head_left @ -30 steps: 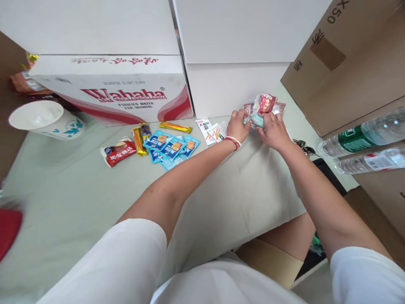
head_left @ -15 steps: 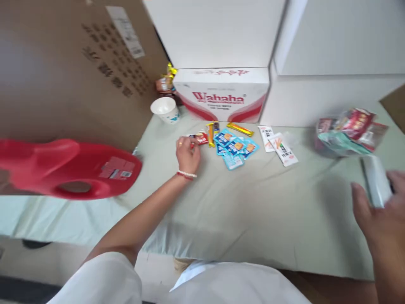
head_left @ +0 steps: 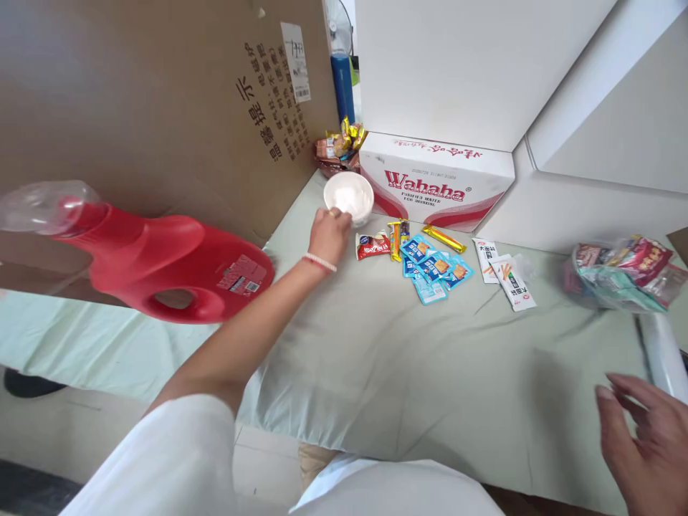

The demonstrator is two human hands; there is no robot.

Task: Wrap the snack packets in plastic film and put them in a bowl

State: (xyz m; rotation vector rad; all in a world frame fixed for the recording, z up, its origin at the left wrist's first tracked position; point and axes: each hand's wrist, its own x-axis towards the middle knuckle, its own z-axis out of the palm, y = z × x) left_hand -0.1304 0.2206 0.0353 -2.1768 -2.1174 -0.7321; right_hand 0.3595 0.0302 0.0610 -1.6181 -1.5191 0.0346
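a red plastic jug with a moulded loop handle and a clear cap shows at the left, against a tall brown carton. crinkled snack packs fill the corner behind a paper cup, between the carton and a white printed water box; the box blocks the way straight back. the cup, white and round-rimmed, is on the table just left of that box. the left hand is at its near rim, fingers bent; whether they are clamped on it cannot be told. a glossy red wrapper lies just beside, then slim yellow bars, overlapping flat blue sachets and white packets. at the right sits a clear bag of wrappers. nearer, the right hand has thumb and fingers apart. wrinkled, pale green cloth stretches between both hands to its draped front edge.
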